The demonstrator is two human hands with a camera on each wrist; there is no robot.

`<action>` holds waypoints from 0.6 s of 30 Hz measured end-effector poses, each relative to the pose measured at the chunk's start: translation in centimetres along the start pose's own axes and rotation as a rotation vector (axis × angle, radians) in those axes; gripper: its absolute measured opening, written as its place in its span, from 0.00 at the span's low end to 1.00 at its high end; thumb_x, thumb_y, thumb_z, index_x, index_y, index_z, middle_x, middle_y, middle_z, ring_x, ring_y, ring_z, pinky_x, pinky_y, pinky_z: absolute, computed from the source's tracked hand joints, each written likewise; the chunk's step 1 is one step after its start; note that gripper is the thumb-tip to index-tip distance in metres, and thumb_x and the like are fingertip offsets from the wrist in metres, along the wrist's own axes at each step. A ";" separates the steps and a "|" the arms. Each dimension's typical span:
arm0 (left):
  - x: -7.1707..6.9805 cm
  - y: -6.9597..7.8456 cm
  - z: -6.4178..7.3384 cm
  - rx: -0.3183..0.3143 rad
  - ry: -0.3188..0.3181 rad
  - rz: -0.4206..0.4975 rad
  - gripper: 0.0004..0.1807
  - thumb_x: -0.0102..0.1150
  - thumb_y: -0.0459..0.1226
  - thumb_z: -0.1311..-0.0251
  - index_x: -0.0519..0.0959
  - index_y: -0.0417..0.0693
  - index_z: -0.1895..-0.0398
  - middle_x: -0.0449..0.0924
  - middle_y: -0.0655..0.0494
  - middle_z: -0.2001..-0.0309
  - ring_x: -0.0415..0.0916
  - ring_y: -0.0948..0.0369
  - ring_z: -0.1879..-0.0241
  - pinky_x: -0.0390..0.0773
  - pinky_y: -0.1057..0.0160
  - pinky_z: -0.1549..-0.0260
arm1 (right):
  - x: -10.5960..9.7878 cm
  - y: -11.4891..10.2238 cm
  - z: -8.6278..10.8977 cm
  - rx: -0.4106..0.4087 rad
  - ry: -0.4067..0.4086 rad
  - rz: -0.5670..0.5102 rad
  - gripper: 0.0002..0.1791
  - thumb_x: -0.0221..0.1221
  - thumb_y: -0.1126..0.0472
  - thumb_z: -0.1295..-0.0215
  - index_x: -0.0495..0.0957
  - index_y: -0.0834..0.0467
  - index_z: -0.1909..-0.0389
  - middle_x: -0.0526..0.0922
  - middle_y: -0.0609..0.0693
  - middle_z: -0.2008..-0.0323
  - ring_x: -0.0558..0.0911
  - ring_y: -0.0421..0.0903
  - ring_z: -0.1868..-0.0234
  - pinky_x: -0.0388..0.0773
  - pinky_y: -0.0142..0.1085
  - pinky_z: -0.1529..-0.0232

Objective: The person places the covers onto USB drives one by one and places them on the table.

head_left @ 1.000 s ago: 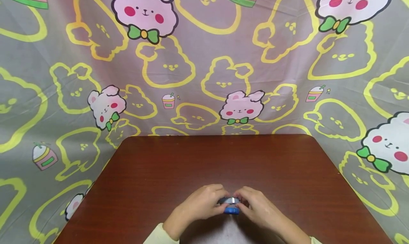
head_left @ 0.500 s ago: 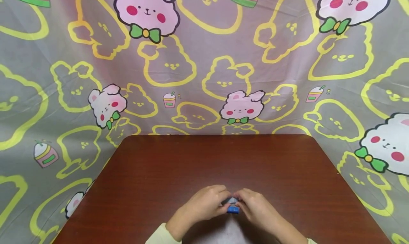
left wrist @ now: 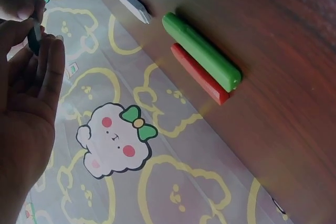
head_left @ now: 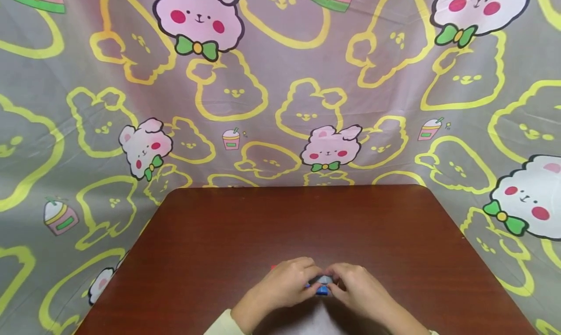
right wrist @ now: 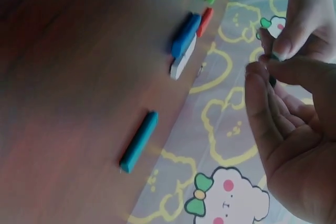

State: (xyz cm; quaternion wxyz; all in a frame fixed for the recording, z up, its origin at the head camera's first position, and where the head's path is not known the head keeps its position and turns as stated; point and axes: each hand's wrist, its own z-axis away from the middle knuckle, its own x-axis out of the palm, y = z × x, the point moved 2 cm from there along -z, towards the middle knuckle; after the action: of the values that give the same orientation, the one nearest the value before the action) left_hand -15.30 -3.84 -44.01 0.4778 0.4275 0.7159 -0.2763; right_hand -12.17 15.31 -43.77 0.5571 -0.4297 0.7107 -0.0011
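Observation:
Close together over the near part of the table, my left hand (head_left: 292,282) and my right hand (head_left: 356,287) meet at the fingertips. Between them they pinch a small, slim dark piece (left wrist: 34,44) with a paler upper part; I cannot tell its kind. In the head view the fingers hide most of it. Thumbs and index fingers do the pinching in both wrist views. A blue stick (right wrist: 186,35) and a greyish-white stick (right wrist: 184,59) lie side by side below the hands, partly seen in the head view.
Other coloured sticks lie on the brown table (head_left: 298,223): a green one (left wrist: 202,51) beside a red one (left wrist: 199,74) with a ridged end, and a teal one (right wrist: 139,142) apart from the rest. Patterned cloth (head_left: 263,96) hangs around the table's back and sides.
Both hands have shifted slightly right and closer to me, staying together. A bit of red now shows behind the left hand. The dark piece, partly visible earlier, is now mostly covered by fingers.

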 end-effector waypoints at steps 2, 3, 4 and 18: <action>0.0 0.1 0.0 -0.003 -0.005 0.004 0.13 0.68 0.46 0.37 0.85 0.51 0.52 0.81 0.66 0.62 0.74 0.74 0.65 0.73 0.81 0.63 | -0.4 0.3 0.2 0.052 -0.043 -0.005 0.09 0.69 0.66 0.41 0.82 0.54 0.60 0.84 0.40 0.67 0.79 0.30 0.69 0.77 0.27 0.72; 0.0 0.0 0.1 -0.009 -0.009 -0.002 0.15 0.67 0.47 0.36 0.85 0.52 0.51 0.82 0.65 0.61 0.75 0.73 0.62 0.74 0.80 0.62 | -0.5 0.5 0.3 0.073 -0.053 0.010 0.09 0.69 0.65 0.42 0.82 0.52 0.62 0.83 0.37 0.69 0.77 0.29 0.71 0.75 0.27 0.73; 0.0 0.0 0.1 -0.015 -0.013 -0.010 0.16 0.66 0.48 0.35 0.84 0.51 0.50 0.83 0.65 0.60 0.76 0.71 0.60 0.75 0.78 0.60 | -0.6 0.8 0.4 0.091 -0.063 0.025 0.09 0.69 0.65 0.42 0.82 0.51 0.62 0.81 0.35 0.70 0.75 0.28 0.72 0.74 0.27 0.74; -0.6 -3.0 3.2 -0.197 -0.138 -0.005 0.28 0.64 0.51 0.35 0.77 0.47 0.37 0.82 0.61 0.50 0.75 0.65 0.52 0.76 0.63 0.49 | -1.8 4.8 3.1 0.230 -0.129 0.151 0.11 0.72 0.62 0.45 0.81 0.49 0.64 0.72 0.34 0.72 0.68 0.30 0.72 0.67 0.30 0.75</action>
State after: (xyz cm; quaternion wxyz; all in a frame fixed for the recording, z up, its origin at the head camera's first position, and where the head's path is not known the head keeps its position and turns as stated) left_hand -16.40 -8.04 -44.78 0.5652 0.3567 0.7059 -0.2344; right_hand -12.64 20.93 -45.82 0.6456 -0.3075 0.6989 -0.0133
